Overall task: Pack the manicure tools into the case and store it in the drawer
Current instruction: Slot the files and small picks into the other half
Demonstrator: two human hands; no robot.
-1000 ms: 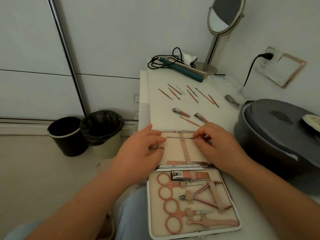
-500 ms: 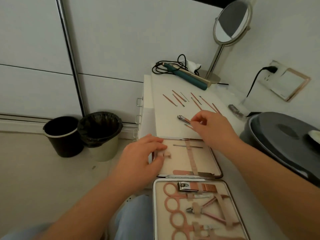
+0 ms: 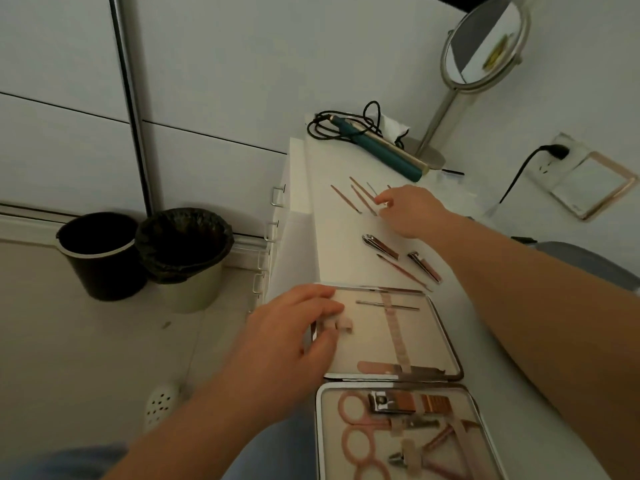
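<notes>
The open manicure case lies on the white cabinet top [image 3: 332, 258]. Its far half [image 3: 429, 341] holds one thin tool [image 3: 388, 304] under a strap. Its near half [image 3: 318, 427] holds scissors, a clipper and nippers. My left hand [image 3: 287, 327] rests with flat fingers on the far half's left edge. My right hand [image 3: 412, 211] reaches over the row of thin rose-gold tools [image 3: 346, 199], fingertips down among them and hiding some; none is lifted. Two nail clippers [image 3: 379, 245] [image 3: 424, 266] and another thin tool [image 3: 403, 271] lie loose between hand and case. Drawer handles [image 3: 277, 197] show on the cabinet's left side.
A teal hair straightener [image 3: 381, 147] with its cord and a standing mirror [image 3: 485, 46] sit at the cabinet's far end. Two bins [image 3: 100, 254] [image 3: 183, 251] stand on the floor at left. A grey lidded tub [image 3: 588, 261] is at right, a wall socket [image 3: 554, 152] above it.
My right hand left the case, passed the clippers and now reaches the far row of thin tools. The thin tool stays strapped in the case. My left hand stays on the case.
</notes>
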